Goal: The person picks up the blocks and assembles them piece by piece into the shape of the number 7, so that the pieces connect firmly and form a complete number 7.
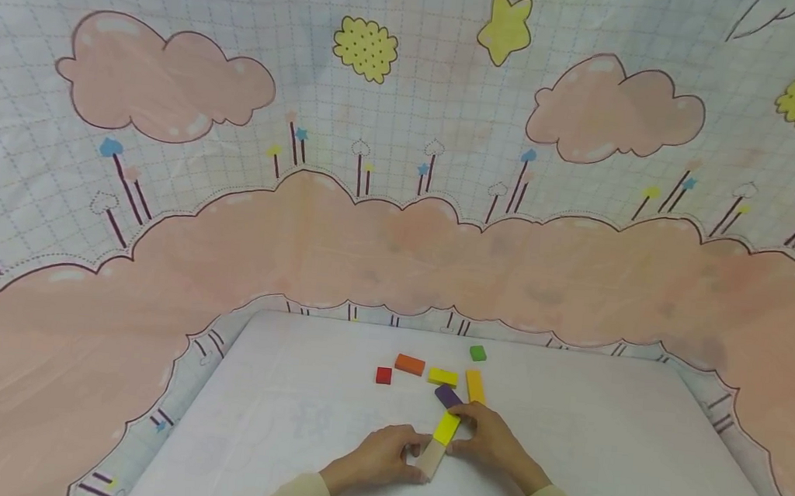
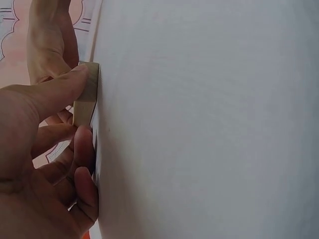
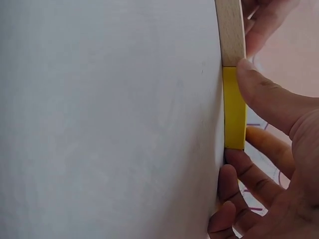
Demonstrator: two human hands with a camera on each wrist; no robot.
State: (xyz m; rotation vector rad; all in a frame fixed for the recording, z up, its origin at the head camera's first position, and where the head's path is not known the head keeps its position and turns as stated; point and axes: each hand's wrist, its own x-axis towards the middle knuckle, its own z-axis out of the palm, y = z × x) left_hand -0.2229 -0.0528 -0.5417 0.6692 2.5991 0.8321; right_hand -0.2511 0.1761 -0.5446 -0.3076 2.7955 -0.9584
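Note:
On the white table my left hand [image 1: 381, 457] pinches a plain wooden block [image 1: 430, 461] between thumb and fingers. My right hand [image 1: 494, 442] holds a bright yellow block [image 1: 447, 429] by its ends, the thumb close to where the two blocks meet. In the right wrist view the yellow block [image 3: 234, 109] and the wooden block [image 3: 232, 35] lie end to end in one line. The left wrist view has the left thumb on the wooden block [image 2: 85, 92]. Just beyond the yellow block, near the right fingertips, lies a purple block [image 1: 447, 396].
Farther back on the table [image 1: 274, 394] lie a red cube [image 1: 383, 375], an orange block [image 1: 410, 364], a second yellow block [image 1: 443, 377], a yellow-orange block [image 1: 474, 386] and a green block [image 1: 477, 353]. A patterned cloth [image 1: 397, 256] hangs behind.

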